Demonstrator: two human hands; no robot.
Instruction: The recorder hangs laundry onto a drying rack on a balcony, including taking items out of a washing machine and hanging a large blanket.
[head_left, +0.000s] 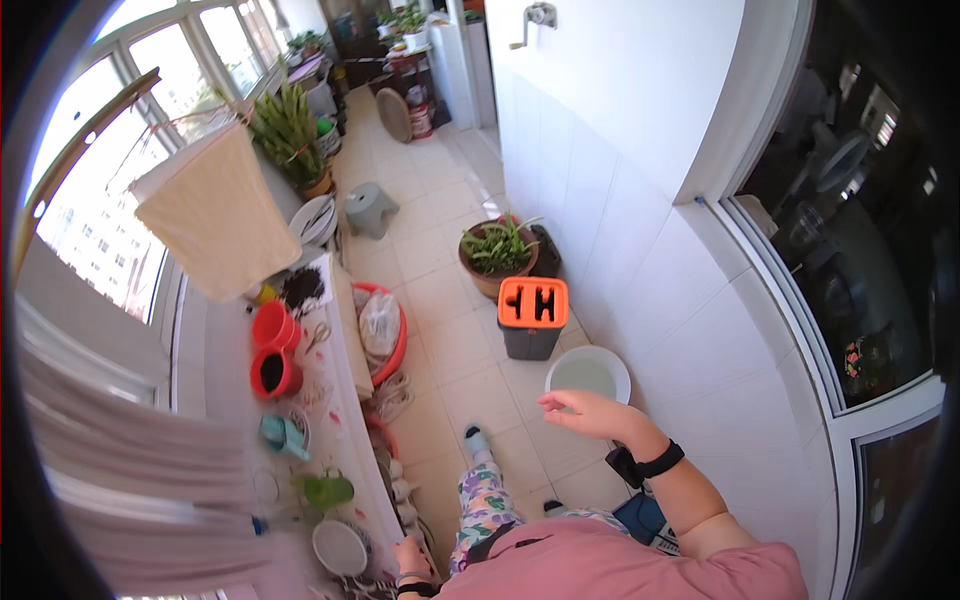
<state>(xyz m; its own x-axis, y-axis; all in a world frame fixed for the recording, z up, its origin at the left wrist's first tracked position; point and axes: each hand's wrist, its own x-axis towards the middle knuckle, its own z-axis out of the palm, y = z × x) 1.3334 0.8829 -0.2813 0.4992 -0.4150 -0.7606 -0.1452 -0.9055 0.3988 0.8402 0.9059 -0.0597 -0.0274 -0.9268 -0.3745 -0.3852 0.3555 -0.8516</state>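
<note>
My right hand (589, 414) hangs in the air over the near rim of a white basin (586, 375) of water on the floor, fingers apart and holding nothing. My left hand (414, 559) is at the near edge of a long white table (360, 457); its fingers are partly hidden, so its grip cannot be told. On the table are a white bowl (341, 547), a green glass jug (328, 490), a teal watering can (281, 435), a red pot with dark soil (276, 373), another red pot (274, 326), scissors (319, 334) and a heap of soil (303, 287).
A grey bin with an orange lid (532, 304) and a potted plant (496, 251) stand by the right wall. A red basin with plastic bags (381, 330) sits beside the table. Further off is a grey stool (370, 209). A cream cloth (217, 214) hangs at the left.
</note>
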